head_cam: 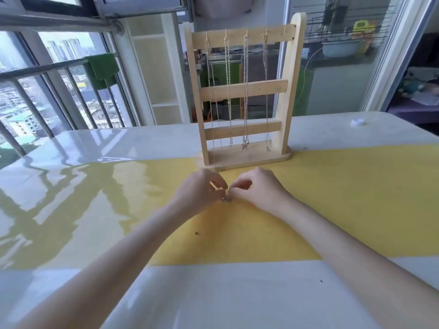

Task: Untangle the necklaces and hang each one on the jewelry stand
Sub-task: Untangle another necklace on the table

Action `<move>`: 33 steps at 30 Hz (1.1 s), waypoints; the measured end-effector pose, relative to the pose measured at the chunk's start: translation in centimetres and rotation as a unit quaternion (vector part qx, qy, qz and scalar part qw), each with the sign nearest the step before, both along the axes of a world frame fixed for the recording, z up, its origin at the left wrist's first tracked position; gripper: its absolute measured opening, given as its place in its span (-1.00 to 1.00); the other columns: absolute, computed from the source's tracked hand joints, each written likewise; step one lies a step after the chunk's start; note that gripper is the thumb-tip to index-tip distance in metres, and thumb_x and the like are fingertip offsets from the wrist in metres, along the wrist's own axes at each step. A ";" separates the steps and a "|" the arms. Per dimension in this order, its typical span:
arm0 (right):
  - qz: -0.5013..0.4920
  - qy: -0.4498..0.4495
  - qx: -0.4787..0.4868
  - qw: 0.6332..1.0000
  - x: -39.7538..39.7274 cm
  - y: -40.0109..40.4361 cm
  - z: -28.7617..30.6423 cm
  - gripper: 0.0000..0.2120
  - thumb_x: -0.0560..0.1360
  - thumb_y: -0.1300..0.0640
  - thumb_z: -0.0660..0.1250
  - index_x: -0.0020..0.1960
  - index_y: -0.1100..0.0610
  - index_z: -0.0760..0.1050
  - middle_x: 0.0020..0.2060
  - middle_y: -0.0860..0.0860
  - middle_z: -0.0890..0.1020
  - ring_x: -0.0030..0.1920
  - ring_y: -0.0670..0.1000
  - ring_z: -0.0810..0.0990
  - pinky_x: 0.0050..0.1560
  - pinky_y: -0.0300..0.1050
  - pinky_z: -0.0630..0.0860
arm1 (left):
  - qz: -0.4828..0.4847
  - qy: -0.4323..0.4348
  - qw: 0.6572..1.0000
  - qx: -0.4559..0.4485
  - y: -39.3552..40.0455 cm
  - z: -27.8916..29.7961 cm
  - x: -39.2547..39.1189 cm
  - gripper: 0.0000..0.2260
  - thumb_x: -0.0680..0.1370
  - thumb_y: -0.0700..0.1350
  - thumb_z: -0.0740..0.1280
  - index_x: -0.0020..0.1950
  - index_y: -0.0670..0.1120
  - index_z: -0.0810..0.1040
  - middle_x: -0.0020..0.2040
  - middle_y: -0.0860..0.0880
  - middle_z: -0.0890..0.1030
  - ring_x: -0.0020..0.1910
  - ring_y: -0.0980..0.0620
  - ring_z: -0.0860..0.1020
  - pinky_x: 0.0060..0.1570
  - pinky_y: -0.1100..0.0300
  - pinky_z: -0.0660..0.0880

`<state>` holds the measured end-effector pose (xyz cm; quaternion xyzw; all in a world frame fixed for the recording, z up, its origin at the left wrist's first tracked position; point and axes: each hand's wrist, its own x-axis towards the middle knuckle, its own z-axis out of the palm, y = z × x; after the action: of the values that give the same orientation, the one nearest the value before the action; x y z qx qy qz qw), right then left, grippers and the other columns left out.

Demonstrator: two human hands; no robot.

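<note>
Mid-frame, left hand and right hand pinch one small necklace; bare table all round. Stand above holds four chains.

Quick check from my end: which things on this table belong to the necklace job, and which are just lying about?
Job:
wooden jewelry stand
four hung necklaces
small necklace piece, pinched by left hand and right hand

Lying about:
white cap
green cloth on the railing

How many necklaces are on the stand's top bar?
4, side by side: first necklace, second, third, fourth. A fifth hook at the right end looks empty.
</note>
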<state>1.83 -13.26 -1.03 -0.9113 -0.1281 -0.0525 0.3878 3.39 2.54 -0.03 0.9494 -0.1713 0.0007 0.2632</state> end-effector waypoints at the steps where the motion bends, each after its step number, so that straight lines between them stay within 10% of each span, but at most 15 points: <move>1: -0.004 0.001 -0.015 1.000 -0.2 0.4 -0.4 -0.87 0.46 0.14 0.41 -0.12 0.20 0.67 -0.20 0.08 0.66 -0.21 -0.03 0.50 -0.12 -0.23 0.41 | 0.005 -0.007 1.000 0.014 0.0 -0.6 0.0 -0.88 0.51 -0.18 0.35 0.01 -0.04 0.63 -0.08 0.04 0.50 -0.05 0.03 0.57 -0.15 0.21 0.45; 7: -0.046 -0.032 -0.071 0.996 -0.6 2.6 -1.7 -0.93 0.45 0.19 0.39 -0.13 0.19 0.62 -0.24 -0.02 0.49 -0.20 -0.03 0.41 -0.22 -0.21 0.27 | -0.016 -0.035 0.999 0.007 1.2 -1.6 0.2 -0.87 0.50 -0.21 0.36 0.02 -0.13 0.64 -0.05 -0.05 0.47 -0.06 -0.03 0.57 -0.03 0.24 0.45; 16: -0.004 0.148 0.345 0.927 -0.9 0.3 2.1 -0.90 0.47 0.35 0.35 -0.12 0.18 0.51 -0.30 0.06 0.60 -0.33 -0.06 0.50 -0.31 -0.26 0.43 | -0.063 0.145 0.931 -0.330 2.1 -0.2 -0.6 -0.87 0.53 -0.25 0.35 -0.19 -0.07 0.55 -0.28 0.05 0.62 -0.29 0.20 0.56 -0.24 0.35 0.48; 21: -0.008 0.154 0.427 0.891 -0.7 -0.8 3.8 -0.84 0.52 0.35 0.27 -0.19 0.16 0.44 -0.37 0.05 0.60 -0.35 -0.06 0.52 -0.32 -0.25 0.46 | -0.058 0.225 0.905 -0.355 1.8 0.1 -0.7 -0.90 0.56 -0.16 0.32 -0.15 -0.04 0.53 -0.23 0.05 0.65 -0.27 0.16 0.53 -0.18 0.31 0.43; 29: 0.028 0.155 0.383 0.910 -1.1 -1.9 5.2 -0.86 0.50 0.35 0.30 -0.19 0.17 0.46 -0.37 0.01 0.54 -0.36 -0.06 0.44 -0.37 -0.26 0.40 | -0.052 0.131 0.916 -0.374 -0.2 0.1 -0.5 -0.83 0.52 -0.18 0.38 0.05 0.03 0.53 0.07 0.04 0.56 -0.01 0.08 0.55 -0.09 0.27 0.47; 33: 0.037 0.157 0.391 0.906 -1.3 -1.9 5.6 -0.86 0.50 0.36 0.29 -0.20 0.18 0.46 -0.32 0.06 0.61 -0.33 -0.05 0.53 -0.32 -0.25 0.44 | -0.047 0.126 0.912 -0.387 -1.6 0.1 -0.5 -0.93 0.53 -0.21 0.37 -0.10 -0.04 0.57 -0.14 0.06 0.61 -0.14 0.14 0.58 -0.15 0.36 0.49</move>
<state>0.56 -15.20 4.59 -0.6777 -0.0688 0.0596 0.7297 2.92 0.98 0.11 0.7565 -0.1674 -0.0648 0.6288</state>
